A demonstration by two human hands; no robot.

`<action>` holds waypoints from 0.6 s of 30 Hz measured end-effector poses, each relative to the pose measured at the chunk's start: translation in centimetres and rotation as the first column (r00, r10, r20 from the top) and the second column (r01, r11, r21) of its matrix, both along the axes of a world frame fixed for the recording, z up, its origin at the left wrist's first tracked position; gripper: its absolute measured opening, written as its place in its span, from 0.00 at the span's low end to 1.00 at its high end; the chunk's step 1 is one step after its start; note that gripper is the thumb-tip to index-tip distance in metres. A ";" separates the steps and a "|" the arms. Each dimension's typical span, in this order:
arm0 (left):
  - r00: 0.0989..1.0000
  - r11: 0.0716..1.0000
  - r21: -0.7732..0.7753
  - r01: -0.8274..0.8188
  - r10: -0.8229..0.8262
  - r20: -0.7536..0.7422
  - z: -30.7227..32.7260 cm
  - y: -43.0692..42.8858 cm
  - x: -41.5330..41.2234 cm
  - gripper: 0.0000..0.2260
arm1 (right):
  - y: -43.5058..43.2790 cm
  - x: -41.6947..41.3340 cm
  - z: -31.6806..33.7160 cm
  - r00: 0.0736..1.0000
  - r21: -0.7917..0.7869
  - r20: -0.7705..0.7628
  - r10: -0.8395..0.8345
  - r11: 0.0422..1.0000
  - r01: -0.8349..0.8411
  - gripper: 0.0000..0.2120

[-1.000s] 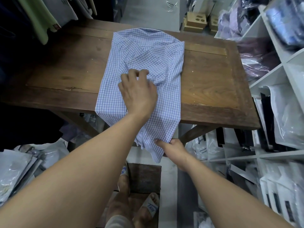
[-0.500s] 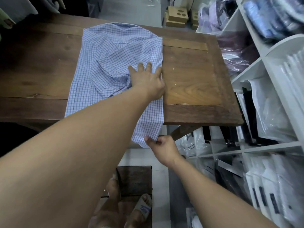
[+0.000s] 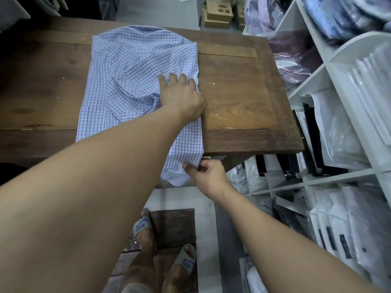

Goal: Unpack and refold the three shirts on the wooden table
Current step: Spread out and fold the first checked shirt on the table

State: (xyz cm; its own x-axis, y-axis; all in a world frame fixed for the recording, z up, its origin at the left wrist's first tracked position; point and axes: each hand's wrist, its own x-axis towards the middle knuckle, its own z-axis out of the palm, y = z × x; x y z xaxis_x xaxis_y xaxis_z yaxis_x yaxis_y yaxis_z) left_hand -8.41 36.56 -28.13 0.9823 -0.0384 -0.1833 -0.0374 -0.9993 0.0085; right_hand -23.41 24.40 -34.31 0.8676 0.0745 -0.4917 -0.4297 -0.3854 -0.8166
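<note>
Checked shirt [image 3: 131,66], blue and white, lies on the wooden table [image 3: 239,98]. Its long axis runs from 12 o'clock, where the collar is, to 6 o'clock, where the tail hangs over the near edge of the table. The middle of the cloth is wrinkled.

The left hand [image 3: 182,96] lies flat on the shirt near its 3 o'clock edge, with straight fingers pointing to 12 o'clock, and it holds nothing. The right hand [image 3: 203,172] is below the table edge, at about 5 o'clock from the left hand. Its thumb and curled fingers pinch the hanging corner of the tail.

I judge that the next move is to bring the tail up toward 12 o'clock, along the long axis. The right hand is nearer to the tail and already has it, and the left hand, nearer to the body of the shirt, can keep the cloth from sliding.

I count one shirt on the table, while the task speaks of three; the other two I cannot find there. Both hands are in view. At 3 o'clock stand white shelves [image 3: 317,77] with many bagged garments [image 3: 336,134], too many to count.
</note>
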 end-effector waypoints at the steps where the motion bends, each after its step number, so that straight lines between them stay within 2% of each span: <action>1: 1.000 1.000 -0.010 -0.006 0.006 -0.021 0.0 0.0 0.1 0.29 | 0.0 -0.1 -0.1 0.999 -0.023 -0.022 0.023 0.999 -0.024 0.10; 6: 0.996 0.999 -0.032 -0.011 0.008 -0.086 0.4 0.1 0.6 0.31 | -0.4 0.3 -0.1 0.995 -0.089 -0.060 0.082 0.992 -0.087 0.14; 9: 0.997 0.998 -0.058 -0.032 0.028 -0.072 0.5 0.1 0.4 0.30 | -0.4 0.5 0.2 0.989 -0.119 -0.092 0.117 0.985 -0.127 0.13; 14: 0.971 0.981 -0.193 -0.028 0.072 0.228 1.0 0.3 -2.3 0.23 | -0.6 0.5 -0.3 0.978 -0.082 -0.125 0.165 0.981 -0.176 0.09; 18: 0.859 0.916 -0.398 -0.049 0.242 0.452 0.9 2.3 -6.0 0.19 | -0.4 0.0 -1.1 0.967 -0.044 -0.183 0.174 0.982 -0.185 0.07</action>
